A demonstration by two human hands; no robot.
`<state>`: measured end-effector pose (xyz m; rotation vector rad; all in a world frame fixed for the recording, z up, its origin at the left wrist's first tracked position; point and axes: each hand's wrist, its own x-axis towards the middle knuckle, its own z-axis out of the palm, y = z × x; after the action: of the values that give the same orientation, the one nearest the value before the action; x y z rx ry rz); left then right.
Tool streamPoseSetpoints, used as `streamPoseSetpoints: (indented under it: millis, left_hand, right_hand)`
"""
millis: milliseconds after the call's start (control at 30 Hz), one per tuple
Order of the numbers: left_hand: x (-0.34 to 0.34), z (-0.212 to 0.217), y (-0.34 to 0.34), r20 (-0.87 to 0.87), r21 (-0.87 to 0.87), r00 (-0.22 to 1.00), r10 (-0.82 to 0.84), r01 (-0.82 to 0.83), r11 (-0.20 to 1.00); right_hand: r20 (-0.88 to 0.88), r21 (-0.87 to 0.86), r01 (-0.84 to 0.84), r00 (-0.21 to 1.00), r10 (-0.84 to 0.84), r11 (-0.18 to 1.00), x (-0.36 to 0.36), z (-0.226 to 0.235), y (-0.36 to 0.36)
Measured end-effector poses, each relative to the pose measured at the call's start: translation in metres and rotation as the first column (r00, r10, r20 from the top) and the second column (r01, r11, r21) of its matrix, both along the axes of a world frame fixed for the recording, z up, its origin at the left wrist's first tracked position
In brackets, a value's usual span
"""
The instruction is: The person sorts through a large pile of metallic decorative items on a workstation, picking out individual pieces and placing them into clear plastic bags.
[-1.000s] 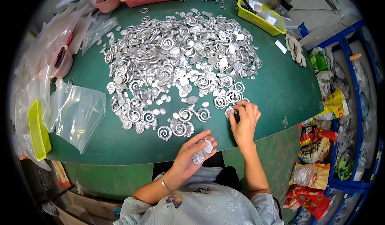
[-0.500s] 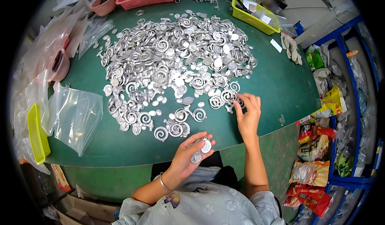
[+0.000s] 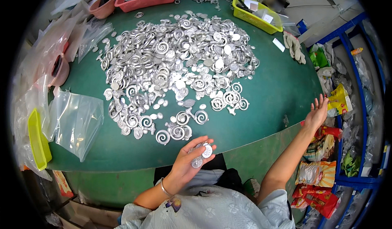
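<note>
- By the table [image 3: 267, 110], the left hand [image 3: 187, 161] curls, thumb and fingers clamped on medals [image 3: 208, 151].
- Far right, the right hand [image 3: 315, 115] ends an outstretched arm, fingers apart.

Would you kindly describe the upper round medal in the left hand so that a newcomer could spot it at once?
Start at the green table and find the left hand by its near edge. The silver upper round medal is held there; it sits higher and further right than the lower medal in the picture.
</note>
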<state>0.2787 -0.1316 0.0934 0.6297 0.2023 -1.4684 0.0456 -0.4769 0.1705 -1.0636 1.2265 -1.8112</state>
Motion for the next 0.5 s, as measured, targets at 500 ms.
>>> streamPoseSetpoints:
  millis: [500]
  left_hand:
    - [-0.006,-0.001,-0.001,-0.036,-0.046,0.999,-0.020,0.018,0.999]
  right_hand:
    - [-0.947,0.181,-0.776,0.027,0.319,0.604,0.133,-0.084,0.133]
